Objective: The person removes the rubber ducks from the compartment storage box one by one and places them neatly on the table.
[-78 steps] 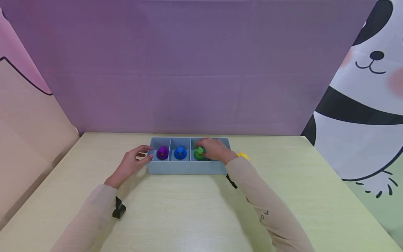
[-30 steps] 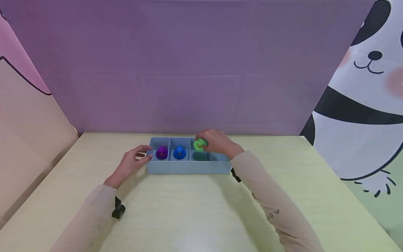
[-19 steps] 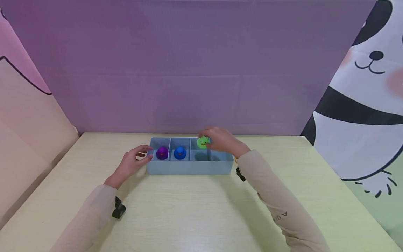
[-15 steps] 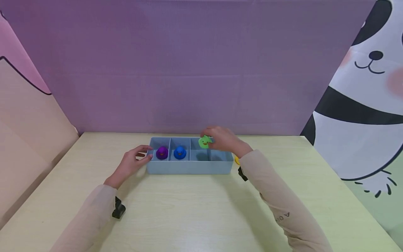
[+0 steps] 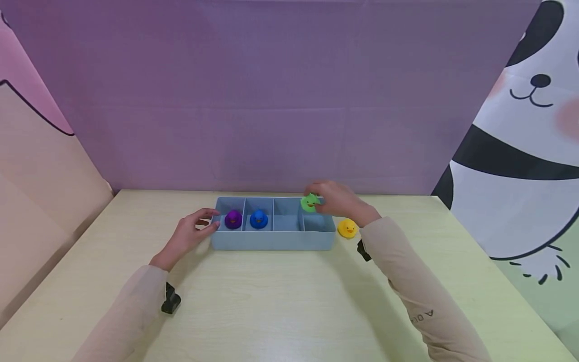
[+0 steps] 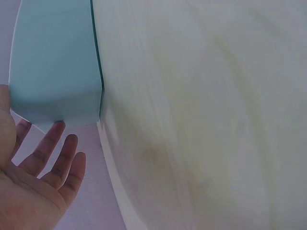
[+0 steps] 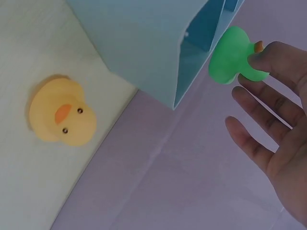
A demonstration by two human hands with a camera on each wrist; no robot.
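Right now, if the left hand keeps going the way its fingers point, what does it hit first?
The left hand points right, at the blue tray's end wall. Its fingers already seem to touch it; the purple duck sits just behind.

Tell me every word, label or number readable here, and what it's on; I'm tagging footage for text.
"A" plus one or two more small letters, too blurred to read: on the right sleeve.
No text shows on the tray, the ducks or the backdrops.
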